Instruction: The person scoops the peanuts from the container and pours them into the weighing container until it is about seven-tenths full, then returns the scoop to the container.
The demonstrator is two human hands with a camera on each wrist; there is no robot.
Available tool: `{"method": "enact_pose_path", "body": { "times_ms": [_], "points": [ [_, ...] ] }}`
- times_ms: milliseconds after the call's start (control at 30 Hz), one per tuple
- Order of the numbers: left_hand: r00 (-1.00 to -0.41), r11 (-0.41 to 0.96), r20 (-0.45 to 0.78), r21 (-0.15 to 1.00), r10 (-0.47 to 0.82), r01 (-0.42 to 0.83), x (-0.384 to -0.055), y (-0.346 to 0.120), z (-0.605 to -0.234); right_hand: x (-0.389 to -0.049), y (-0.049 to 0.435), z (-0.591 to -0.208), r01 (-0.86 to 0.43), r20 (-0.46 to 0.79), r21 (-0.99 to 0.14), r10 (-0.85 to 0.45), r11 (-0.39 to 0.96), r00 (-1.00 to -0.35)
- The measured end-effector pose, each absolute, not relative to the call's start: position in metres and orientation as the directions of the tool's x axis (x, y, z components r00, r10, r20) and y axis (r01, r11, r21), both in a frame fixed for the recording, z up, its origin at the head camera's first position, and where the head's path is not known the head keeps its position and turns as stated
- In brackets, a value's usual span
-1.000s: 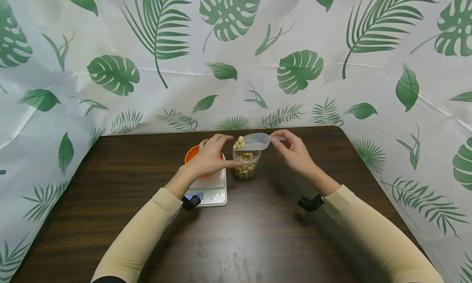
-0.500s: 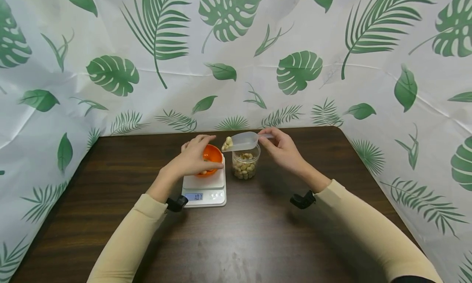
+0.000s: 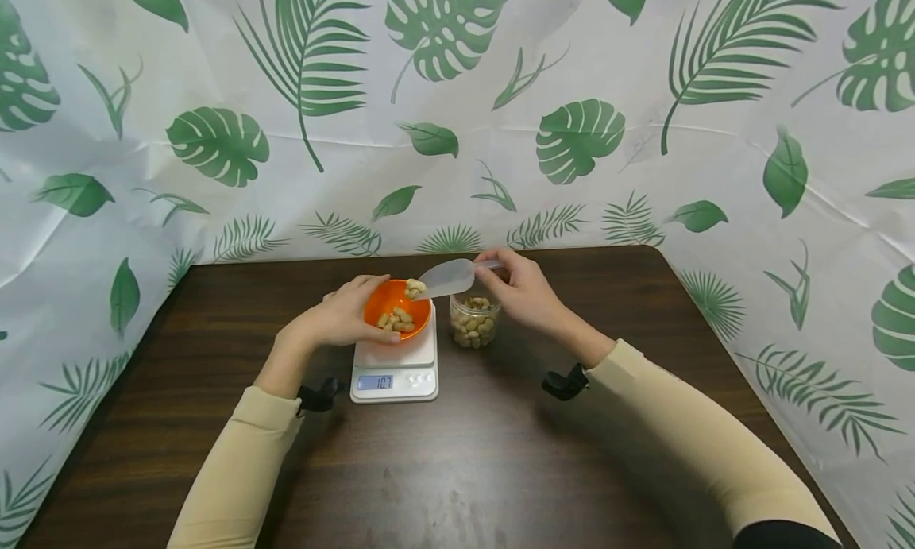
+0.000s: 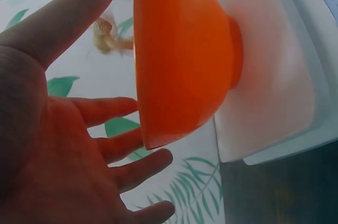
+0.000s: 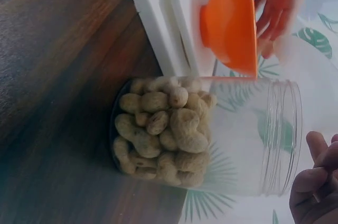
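In the head view my right hand [image 3: 522,291] pinches the handle of a translucent scoop [image 3: 450,277] between thumb and fingers. The scoop tilts left, and a few peanuts [image 3: 415,288] sit at its lip, over an orange bowl [image 3: 382,296]. More peanuts [image 3: 396,320] lie inside the bowl, which stands on a white kitchen scale [image 3: 411,384]. My left hand [image 3: 332,315] spreads around the bowl's left side; in the left wrist view its fingers [image 4: 140,170] are extended right at the rim. Below the scoop, a clear jar [image 5: 243,129] is partly filled with peanuts.
The scale's display [image 3: 375,382] reads 10.7. Everything stands on a dark wooden table [image 3: 457,469]. A white leaf-printed sheet [image 3: 457,191] hangs behind the table's back edge.
The right hand has carried the loaded scoop left, from above the jar to over the bowl. The left hand has drawn back left from the jar to the bowl's side.
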State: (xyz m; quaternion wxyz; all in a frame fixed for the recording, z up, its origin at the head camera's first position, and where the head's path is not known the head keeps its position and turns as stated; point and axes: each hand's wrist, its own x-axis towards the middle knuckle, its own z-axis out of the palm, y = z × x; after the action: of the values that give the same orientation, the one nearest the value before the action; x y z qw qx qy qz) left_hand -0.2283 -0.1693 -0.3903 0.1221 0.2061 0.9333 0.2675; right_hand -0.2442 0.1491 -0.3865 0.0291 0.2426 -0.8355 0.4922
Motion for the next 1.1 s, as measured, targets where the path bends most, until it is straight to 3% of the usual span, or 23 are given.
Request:
{"method": "enact_pose_path", "body": {
  "times_ms": [567, 1100],
  "points": [
    [-0.885, 0.795, -0.158, 0.529, 0.437, 0.298, -0.229, -0.169, -0.392, -0.242, 0.134, -0.382, -0.538, 0.299, -0.707, -0.496, 0.458, -0.815],
    [-0.885, 0.784, -0.133, 0.535, 0.447, 0.315, -0.229, -0.17, -0.393, -0.237, 0.151, -0.368, -0.579, 0.372, -0.678, -0.467, 0.454, -0.802]
  ]
}}
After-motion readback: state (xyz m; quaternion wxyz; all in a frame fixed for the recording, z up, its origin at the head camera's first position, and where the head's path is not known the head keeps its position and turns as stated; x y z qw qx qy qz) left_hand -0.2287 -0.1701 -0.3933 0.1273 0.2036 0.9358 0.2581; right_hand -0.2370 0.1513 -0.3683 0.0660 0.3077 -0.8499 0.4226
